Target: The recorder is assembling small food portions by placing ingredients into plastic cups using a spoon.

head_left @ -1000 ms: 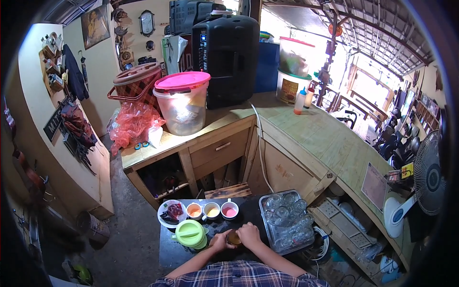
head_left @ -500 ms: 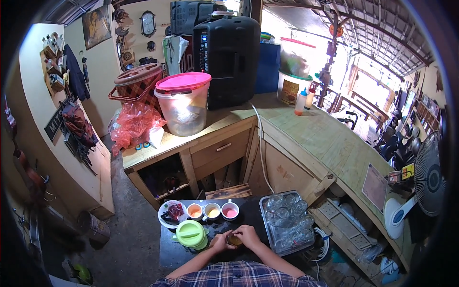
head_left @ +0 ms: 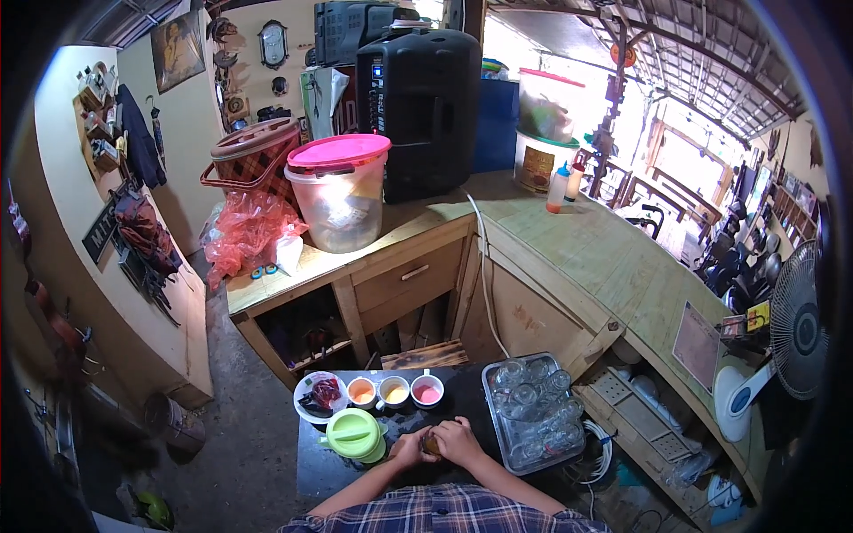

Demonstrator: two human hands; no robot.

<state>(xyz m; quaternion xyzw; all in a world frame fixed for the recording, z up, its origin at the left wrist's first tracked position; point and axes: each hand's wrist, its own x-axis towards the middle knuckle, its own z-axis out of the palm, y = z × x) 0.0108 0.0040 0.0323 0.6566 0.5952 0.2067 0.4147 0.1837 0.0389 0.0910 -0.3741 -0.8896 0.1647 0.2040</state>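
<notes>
At the near middle of the dark table, my left hand [head_left: 411,449] is closed round the side of a small amber-brown container [head_left: 431,444]. My right hand [head_left: 458,441] grips it from the right and over the top, so most of it is hidden and its exact kind cannot be made out. Just left of my hands stands a light green lidded pitcher [head_left: 354,434]. Beyond it sit three cups: one with orange contents [head_left: 362,392], one with pale yellow contents [head_left: 393,392] and one with pink contents [head_left: 427,390]. A white bowl [head_left: 302,401] holds dark red plastic packets.
To the right, a metal tray [head_left: 539,462] is filled with several clear glasses [head_left: 524,400]. Past the table runs a wooden counter [head_left: 569,240] with a black speaker [head_left: 431,115], a pink-lidded bucket [head_left: 338,191] and squeeze bottles [head_left: 558,188]. A white fan [head_left: 755,382] stands far right.
My right hand has shifted from pinching at the container's rim to lying over its top, covering more of it. My left hand stays round its side.
</notes>
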